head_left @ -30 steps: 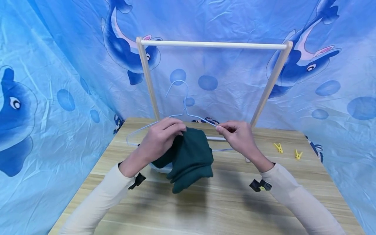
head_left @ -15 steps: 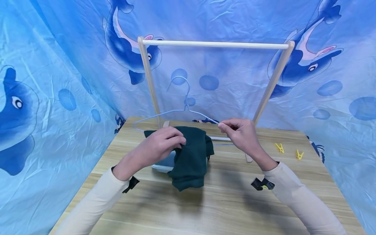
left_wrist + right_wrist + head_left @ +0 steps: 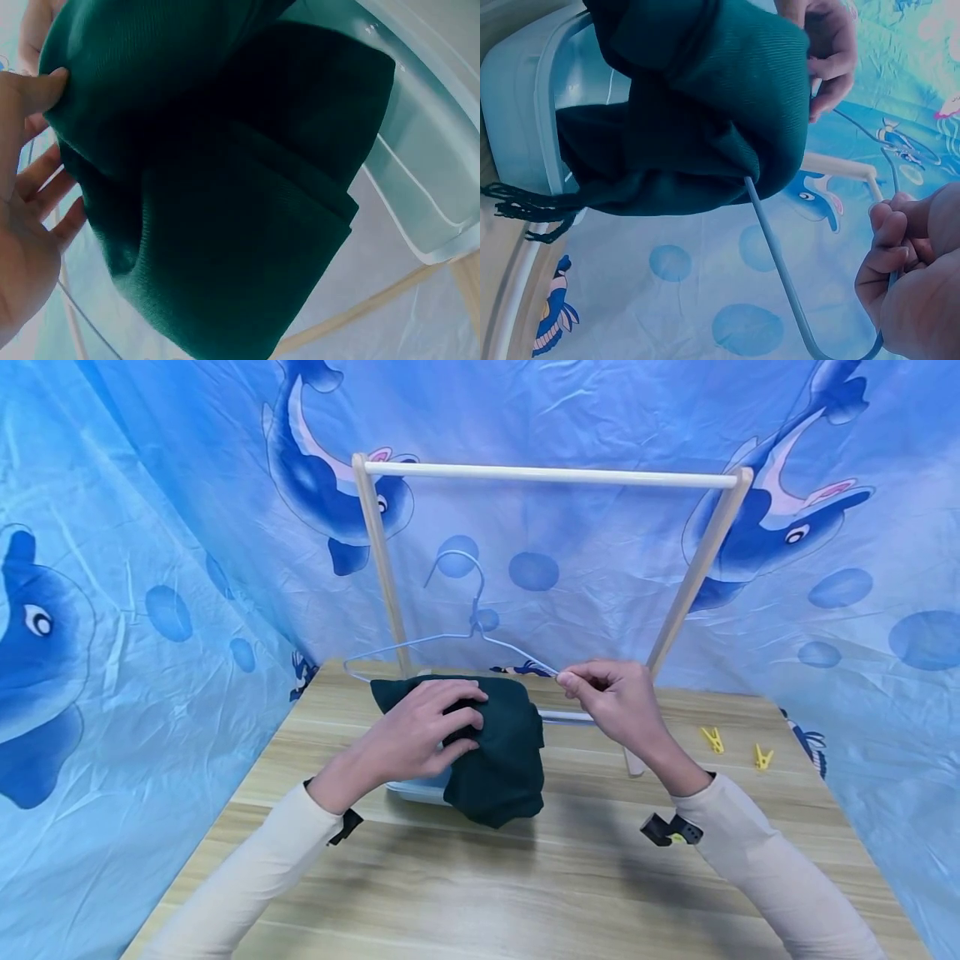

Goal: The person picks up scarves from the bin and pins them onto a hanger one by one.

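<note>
A dark green scarf (image 3: 498, 760) hangs folded over the lower bar of a light blue wire hanger (image 3: 517, 650); its fringe (image 3: 532, 210) shows in the right wrist view. My left hand (image 3: 423, 727) holds the scarf at its upper fold, with bent, spread fingers over the top. In the left wrist view, the thumb (image 3: 52, 86) lies on the near side of the cloth, while the other fingertips pass behind it. Thumb and fingers of my right hand (image 3: 615, 697) pinch the hanger's right shoulder. The hanger's hook points up; the scarf covers part of the lower bar.
A pale blue plastic bin (image 3: 420, 792) stands on the wooden table (image 3: 585, 893), partly hidden by the scarf. Behind it rises a rack with a white top rail (image 3: 547, 474). Two yellow clothespins (image 3: 712, 740) lie at the right.
My left hand let the fold slip, moved slightly right and now holds the scarf higher up. The hanger has risen a little and levelled. The scarf's hanging end has become shorter.
</note>
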Motion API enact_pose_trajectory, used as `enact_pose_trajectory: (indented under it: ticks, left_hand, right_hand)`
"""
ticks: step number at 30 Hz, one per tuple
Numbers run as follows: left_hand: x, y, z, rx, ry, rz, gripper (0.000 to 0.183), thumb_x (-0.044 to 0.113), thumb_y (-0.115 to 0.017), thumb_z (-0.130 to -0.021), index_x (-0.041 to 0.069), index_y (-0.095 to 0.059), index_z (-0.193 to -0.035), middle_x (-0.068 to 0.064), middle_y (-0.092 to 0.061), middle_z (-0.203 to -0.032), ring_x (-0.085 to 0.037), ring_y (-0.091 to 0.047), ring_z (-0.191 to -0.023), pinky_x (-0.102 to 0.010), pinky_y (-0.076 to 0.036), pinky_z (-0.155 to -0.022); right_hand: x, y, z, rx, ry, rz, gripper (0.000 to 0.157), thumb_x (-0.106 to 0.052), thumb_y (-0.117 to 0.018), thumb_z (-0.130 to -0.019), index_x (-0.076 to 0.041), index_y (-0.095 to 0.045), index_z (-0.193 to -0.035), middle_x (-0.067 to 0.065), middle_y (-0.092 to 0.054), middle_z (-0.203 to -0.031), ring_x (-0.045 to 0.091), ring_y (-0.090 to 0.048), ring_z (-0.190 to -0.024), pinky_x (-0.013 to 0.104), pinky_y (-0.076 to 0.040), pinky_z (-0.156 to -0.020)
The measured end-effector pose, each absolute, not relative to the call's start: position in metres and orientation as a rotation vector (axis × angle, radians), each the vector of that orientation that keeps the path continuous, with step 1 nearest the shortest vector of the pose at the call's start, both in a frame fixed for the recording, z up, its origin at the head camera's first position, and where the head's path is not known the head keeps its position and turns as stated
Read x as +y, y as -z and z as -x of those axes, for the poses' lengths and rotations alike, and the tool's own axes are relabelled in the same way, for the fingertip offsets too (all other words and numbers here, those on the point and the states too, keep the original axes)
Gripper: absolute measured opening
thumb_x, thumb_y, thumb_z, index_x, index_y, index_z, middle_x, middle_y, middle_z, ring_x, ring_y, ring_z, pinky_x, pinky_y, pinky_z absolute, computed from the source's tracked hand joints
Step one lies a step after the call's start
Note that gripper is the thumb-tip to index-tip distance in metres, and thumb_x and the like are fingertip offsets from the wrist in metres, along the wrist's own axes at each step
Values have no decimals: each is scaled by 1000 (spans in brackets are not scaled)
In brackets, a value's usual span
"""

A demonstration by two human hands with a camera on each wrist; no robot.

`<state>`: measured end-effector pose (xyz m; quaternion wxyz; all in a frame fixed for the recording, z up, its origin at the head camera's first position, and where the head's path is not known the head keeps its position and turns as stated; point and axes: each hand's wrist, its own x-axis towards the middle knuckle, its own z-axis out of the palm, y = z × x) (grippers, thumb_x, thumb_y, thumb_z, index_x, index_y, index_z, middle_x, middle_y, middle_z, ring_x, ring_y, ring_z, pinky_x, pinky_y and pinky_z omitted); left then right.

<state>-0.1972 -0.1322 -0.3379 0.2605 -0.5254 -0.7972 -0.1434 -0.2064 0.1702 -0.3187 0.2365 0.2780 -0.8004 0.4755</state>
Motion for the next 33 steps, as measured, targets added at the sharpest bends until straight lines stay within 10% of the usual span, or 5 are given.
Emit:
enact_pose_trajectory:
  ticks: [12, 22, 33]
  left_hand:
    - [-112, 334, 200, -2336, 398, 1130, 25, 37, -68, -98, 16, -62, -85, -6, -64, -111, -25, -58, -104, -43, -46, -85]
    - [-101, 325, 213, -2682, 336, 956, 59, 52, -68, -96, 6, -66, -132, -12, -63, -126, -29, -54, -111, -45, -47, -96]
    - [-105, 330, 212, -2247, 383, 1016, 18, 24, -76, -94, 7, -78, -98, -6, -72, -91, -25, -64, -85, -40, -54, -77]
  right_hand:
    - [168, 318, 207, -2194, -1304, -772, 8, -8, -75, -93, -5, -81, -90, 11, -71, -71, 12, -52, -51, 24, -39, -48]
    - [165, 319, 207, -2180, -1328, -792, 8, -7, -75, -93, -6, -81, -88, 1, -67, -67, 12, -49, -49, 24, -39, -47]
    - [165, 321, 206, -2203, -1370, -814, 9, -5, -73, -94, -4, -81, -90, 0, -62, -63, 12, -49, -50, 25, -39, -47]
